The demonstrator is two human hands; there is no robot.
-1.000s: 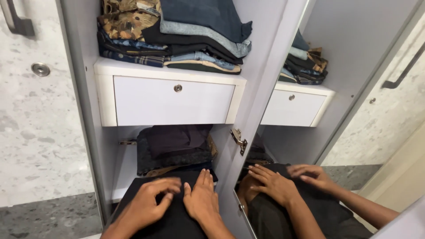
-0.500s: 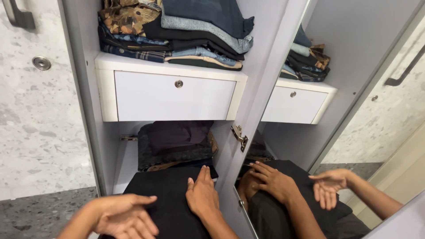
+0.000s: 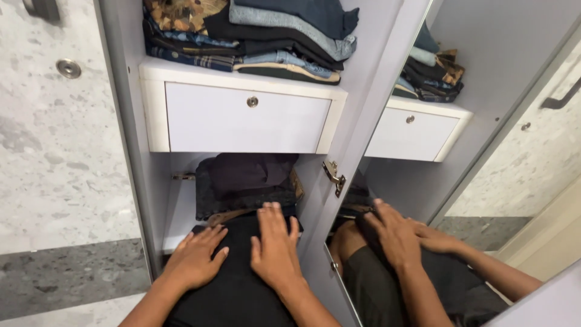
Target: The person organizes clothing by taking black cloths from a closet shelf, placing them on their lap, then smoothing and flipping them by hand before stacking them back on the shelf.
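Both hands flat on the black garment (image 3: 236, 284), which lies at the near edge of the lower shelf (image 3: 179, 218), inside the open wardrobe, below the drawer (image 3: 245, 118). Left hand (image 3: 195, 257) sits on the garment's left part, fingers spread, palm down. Right hand (image 3: 275, 245) lies just right of it, fingers straight and pointing far, tips close to the dark folded pile (image 3: 245, 181) at the back of the shelf. Neither grip is closed on anything: both are open wide and pressing, not pinching. Above the drawer, a stack of folded clothes (image 3: 254, 33) fills the upper shelf. To the right, the door mirror (image 3: 460, 181) repeats hands, garment and stack; a hinge (image 3: 333, 177) sits on the panel between. Judgement: the step in hand looks like seating the garment on the shelf, palms smoothing or pushing it far toward the dark pile. A next move would call for even pressure from both palms, so the fold does not ruck up, with the right fingertips kept low enough to clear the drawer's underside.
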